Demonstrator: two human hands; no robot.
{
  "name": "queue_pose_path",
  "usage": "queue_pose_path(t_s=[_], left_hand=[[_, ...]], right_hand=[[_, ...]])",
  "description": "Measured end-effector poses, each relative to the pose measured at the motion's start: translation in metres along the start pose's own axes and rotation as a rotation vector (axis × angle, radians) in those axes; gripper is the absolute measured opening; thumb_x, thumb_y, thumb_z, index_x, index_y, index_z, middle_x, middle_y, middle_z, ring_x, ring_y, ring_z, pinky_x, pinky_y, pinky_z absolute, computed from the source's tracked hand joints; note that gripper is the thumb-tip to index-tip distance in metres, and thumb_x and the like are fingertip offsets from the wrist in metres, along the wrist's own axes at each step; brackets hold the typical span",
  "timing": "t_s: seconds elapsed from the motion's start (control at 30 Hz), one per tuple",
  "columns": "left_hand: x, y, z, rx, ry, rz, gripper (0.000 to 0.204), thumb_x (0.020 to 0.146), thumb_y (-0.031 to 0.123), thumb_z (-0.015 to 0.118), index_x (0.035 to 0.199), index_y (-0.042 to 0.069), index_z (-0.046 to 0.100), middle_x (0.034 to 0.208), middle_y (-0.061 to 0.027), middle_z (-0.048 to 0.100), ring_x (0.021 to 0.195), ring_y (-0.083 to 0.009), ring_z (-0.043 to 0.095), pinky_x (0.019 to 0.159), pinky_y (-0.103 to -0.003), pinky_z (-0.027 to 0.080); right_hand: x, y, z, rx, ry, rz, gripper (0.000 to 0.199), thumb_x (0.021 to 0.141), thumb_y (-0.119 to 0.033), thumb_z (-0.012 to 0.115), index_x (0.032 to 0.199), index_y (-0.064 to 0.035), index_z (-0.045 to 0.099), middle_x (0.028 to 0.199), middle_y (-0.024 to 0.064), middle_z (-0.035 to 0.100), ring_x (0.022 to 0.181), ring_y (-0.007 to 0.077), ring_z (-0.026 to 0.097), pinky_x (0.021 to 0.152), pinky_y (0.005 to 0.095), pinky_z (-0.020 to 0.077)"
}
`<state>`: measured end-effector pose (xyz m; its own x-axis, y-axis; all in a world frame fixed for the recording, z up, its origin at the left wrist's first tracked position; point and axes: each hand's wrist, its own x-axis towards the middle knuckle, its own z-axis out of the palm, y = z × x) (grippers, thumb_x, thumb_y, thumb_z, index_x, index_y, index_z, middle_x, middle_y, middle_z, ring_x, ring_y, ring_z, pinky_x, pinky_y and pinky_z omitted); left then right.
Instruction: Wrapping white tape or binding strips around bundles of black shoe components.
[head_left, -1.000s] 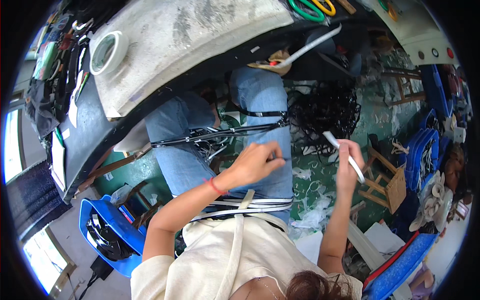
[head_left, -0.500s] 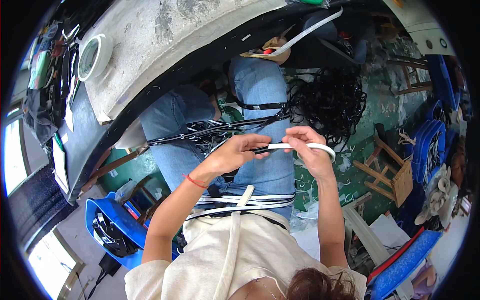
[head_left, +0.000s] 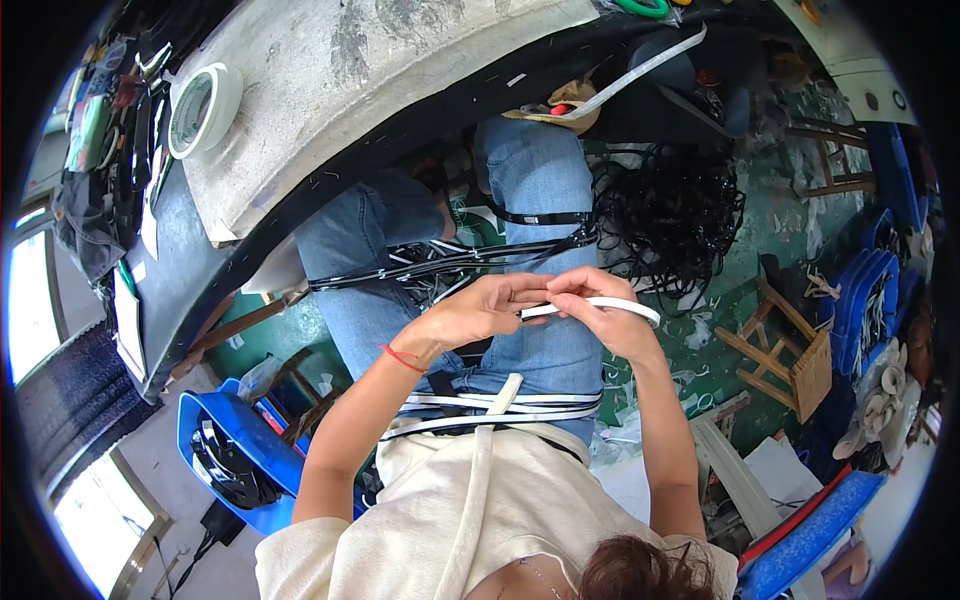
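Over my lap, both hands meet on a narrow white strip (head_left: pixel 628 306). My left hand (head_left: pixel 480 310) pinches its left end, where a short dark bit shows at the fingers. The thumb and fingers of my right hand (head_left: pixel 608 322) press the strip close beside the left fingertips. The rest of the strip curves past the right hand. A bundle of thin black strips (head_left: pixel 420 268) lies across my jeans (head_left: pixel 545 175) just beyond the hands. Several white and black bands (head_left: pixel 540 402) cross my lap nearer my waist.
A roll of tape (head_left: pixel 231 108) stands on the worn worktable (head_left: pixel 300 130) at far left. Tangled black strips (head_left: pixel 670 215) heap on the floor right of my knee. A wooden stool (head_left: pixel 808 372) is at right, a blue bin (head_left: pixel 215 410) at lower left.
My right hand has moved left along the white strip and now meets the left fingertips. Less of the strip shows between the hands. The whole view has shifted slightly.
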<state>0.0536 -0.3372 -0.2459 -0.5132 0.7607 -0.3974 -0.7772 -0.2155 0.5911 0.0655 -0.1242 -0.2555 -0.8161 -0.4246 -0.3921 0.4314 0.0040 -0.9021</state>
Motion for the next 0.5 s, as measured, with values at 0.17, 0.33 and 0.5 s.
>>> queue_pose_path(t_s=[0.17, 0.33, 0.5], left_hand=[[0.004, 0.002, 0.005, 0.077, 0.079, -0.081, 0.054, 0.082, -0.009, 0.048, 0.134, -0.008, 0.035, 0.133, -0.0175, 0.046, 0.125, -0.0219, 0.044, 0.106, -0.035, 0.036], [0.002, -0.003, 0.003, 0.206, 0.112, -0.026, 0.050, 0.086, -0.008, 0.049, 0.134, -0.007, 0.036, 0.133, -0.0181, 0.048, 0.123, -0.0193, 0.046, 0.100, -0.030, 0.041], [-0.002, -0.002, 0.003, 0.238, 0.173, -0.052, 0.050, 0.085, -0.009, 0.050, 0.133, -0.007, 0.039, 0.129, -0.0189, 0.052, 0.118, -0.0188, 0.051, 0.097, -0.028, 0.042]], right_hand=[[0.000, -0.009, -0.003, -0.115, 0.002, 0.019, 0.018, 0.082, -0.001, 0.064, 0.101, 0.0019, 0.063, 0.086, 0.0058, 0.066, 0.071, 0.0081, 0.058, 0.066, 0.0217, 0.0488], [-0.011, -0.024, -0.012, -0.533, 0.184, -0.259, 0.024, 0.077, -0.002, 0.070, 0.100, 0.0011, 0.064, 0.092, 0.0055, 0.062, 0.076, 0.0091, 0.058, 0.065, 0.0223, 0.0476], [-0.020, -0.002, -0.038, -0.300, 0.181, -0.044, 0.015, 0.075, -0.008, 0.073, 0.088, -0.0027, 0.069, 0.087, 0.0032, 0.061, 0.075, 0.0097, 0.058, 0.062, 0.0223, 0.0460]])
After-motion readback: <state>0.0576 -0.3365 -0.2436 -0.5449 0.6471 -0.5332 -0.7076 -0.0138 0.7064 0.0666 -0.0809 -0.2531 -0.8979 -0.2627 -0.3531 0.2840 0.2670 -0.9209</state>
